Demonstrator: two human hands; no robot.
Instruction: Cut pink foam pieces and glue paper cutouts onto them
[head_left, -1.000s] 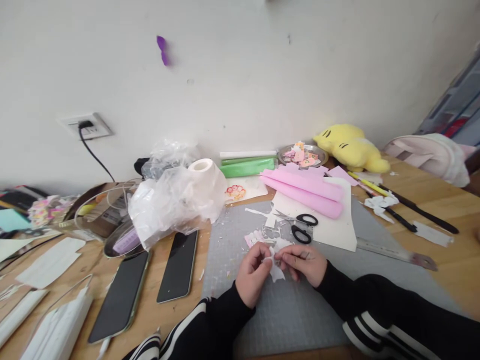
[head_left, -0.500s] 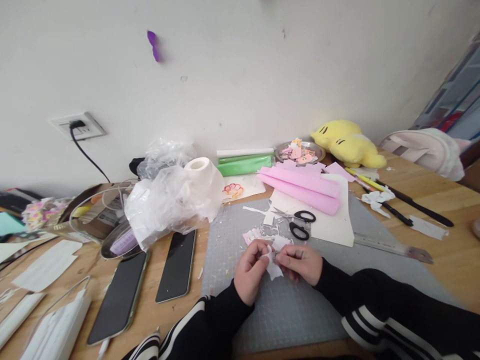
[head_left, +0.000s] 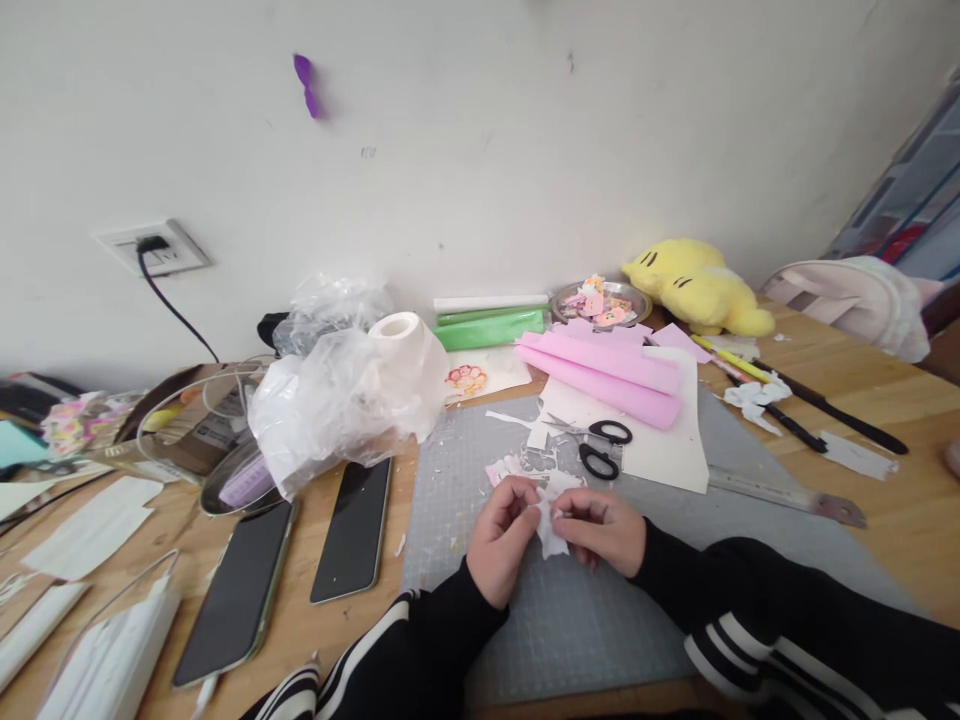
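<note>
Over the grey cutting mat (head_left: pixel 570 620), my left hand (head_left: pixel 501 545) and my right hand (head_left: pixel 606 530) meet, both pinching a small white paper cut-out (head_left: pixel 550 528) between fingertips. The paper hangs between the two hands, just above the mat. Behind them lie more paper scraps (head_left: pixel 525 465) and black-handled scissors (head_left: pixel 596 448) resting on a white sheet (head_left: pixel 667 455).
Two phones (head_left: pixel 352 530) lie face up left of the mat. A crumpled plastic bag with a white roll (head_left: pixel 352 385), pink foam rolls (head_left: pixel 600 370), a green roll (head_left: pixel 491 328), a metal ruler (head_left: pixel 787 495), pens (head_left: pixel 795 405), a yellow plush (head_left: pixel 697 285) and face masks (head_left: pixel 112 650) crowd the wooden desk.
Both hands stay pinched on the paper cut-out, shifting their fingers slightly. The view has drifted a little; nothing else on the desk moved.
</note>
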